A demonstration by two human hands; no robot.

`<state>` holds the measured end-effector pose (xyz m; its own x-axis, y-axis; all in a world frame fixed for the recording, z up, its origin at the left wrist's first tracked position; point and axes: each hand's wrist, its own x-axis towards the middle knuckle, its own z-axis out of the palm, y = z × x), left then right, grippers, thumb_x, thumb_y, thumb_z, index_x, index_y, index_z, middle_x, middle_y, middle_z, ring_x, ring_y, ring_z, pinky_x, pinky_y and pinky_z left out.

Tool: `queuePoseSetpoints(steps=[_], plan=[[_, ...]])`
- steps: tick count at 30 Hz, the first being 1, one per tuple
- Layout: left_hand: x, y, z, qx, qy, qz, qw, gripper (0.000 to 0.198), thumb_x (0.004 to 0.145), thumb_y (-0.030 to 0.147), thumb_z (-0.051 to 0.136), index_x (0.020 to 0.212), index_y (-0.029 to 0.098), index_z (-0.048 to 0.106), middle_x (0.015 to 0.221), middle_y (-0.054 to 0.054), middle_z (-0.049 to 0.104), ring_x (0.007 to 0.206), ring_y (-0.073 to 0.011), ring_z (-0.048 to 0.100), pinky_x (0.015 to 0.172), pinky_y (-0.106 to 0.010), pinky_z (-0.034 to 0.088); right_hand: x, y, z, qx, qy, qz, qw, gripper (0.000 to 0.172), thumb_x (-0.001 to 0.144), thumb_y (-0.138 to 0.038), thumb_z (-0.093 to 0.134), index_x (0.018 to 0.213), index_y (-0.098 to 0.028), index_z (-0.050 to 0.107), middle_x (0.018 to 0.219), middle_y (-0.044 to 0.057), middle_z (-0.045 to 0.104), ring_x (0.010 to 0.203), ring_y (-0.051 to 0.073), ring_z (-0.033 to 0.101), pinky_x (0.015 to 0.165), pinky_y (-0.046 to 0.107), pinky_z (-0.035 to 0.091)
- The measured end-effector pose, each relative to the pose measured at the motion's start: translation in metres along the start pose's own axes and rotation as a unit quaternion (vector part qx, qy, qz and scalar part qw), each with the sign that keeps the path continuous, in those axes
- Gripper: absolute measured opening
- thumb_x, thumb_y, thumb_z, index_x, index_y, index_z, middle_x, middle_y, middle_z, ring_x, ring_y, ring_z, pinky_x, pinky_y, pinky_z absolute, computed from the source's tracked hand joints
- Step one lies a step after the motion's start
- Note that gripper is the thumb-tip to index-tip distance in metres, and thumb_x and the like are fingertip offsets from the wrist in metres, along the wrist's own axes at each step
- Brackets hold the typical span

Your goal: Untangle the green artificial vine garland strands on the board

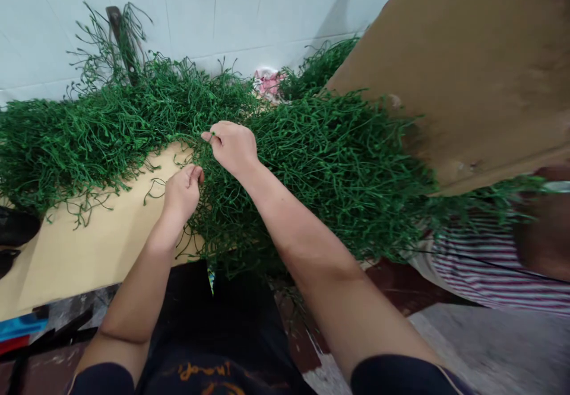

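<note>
Head view: a large brown board point(472, 68) slants in from the upper right, covering part of the green stems point(338, 163). Behind the heap is a tiled wall point(187, 9), with a dark bar point(120, 41) sticking up at the left and a pink-and-white bundle point(269, 85) lodged among the greenery. At the right edge, a person in a striped shirt point(481, 264) is close beside the board.

The stems lie in a long, tangled heap across the pale counter point(98, 240) — thin, wiry, curly, tipped with small knobs, a few strays loose at the front. The right hand point(237, 145) pinches a stem tip between thumb and forefinger; the left hand point(181, 192) is curled closed just below — whether around anything, I cannot tell.
</note>
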<state>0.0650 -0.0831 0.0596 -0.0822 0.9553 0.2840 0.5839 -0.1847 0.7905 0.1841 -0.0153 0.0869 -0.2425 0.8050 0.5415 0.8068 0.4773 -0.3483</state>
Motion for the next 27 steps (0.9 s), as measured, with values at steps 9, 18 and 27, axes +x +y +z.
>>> queuePoseSetpoints(steps=[9, 18, 27], plan=[[-0.042, 0.015, -0.008, -0.123, -0.137, -0.058, 0.981, 0.030, 0.086, 0.025, 0.040, 0.056, 0.018, 0.042, 0.050, 0.004, 0.037, 0.050, -0.0091, 0.036, 0.052, -0.022, 0.030, 0.047, 0.076, -0.008, 0.057, 0.102, 0.154, 0.981, 0.046, 0.095, -0.039, 0.029, 0.069, -0.013, 0.057, 0.068, 0.005, 0.054, 0.073, 0.016, 0.053, 0.069, 0.033, 0.040], [0.000, -0.002, 0.000, -0.140, -0.108, -0.065, 0.982, 0.020, 0.078, 0.029, 0.052, 0.066, 0.016, 0.061, 0.055, 0.003, 0.048, 0.053, -0.0093, 0.042, 0.054, -0.022, 0.036, 0.021, 0.040, -0.030, 0.152, 0.053, -0.008, 0.987, 0.049, 0.088, -0.055, 0.038, 0.060, -0.016, 0.051, 0.057, 0.001, 0.041, 0.065, 0.012, 0.047, 0.065, 0.030, 0.037], [0.001, -0.009, 0.002, -0.154, -0.097, -0.067, 0.981, 0.014, 0.074, 0.027, 0.058, 0.066, 0.015, 0.057, 0.053, 0.005, 0.044, 0.051, -0.0074, 0.037, 0.051, -0.022, 0.029, 0.005, 0.034, -0.038, 0.206, 0.017, -0.019, 0.978, 0.047, 0.085, -0.057, 0.044, 0.060, -0.017, 0.047, 0.056, -0.002, 0.035, 0.060, 0.009, 0.037, 0.060, 0.028, 0.030]])
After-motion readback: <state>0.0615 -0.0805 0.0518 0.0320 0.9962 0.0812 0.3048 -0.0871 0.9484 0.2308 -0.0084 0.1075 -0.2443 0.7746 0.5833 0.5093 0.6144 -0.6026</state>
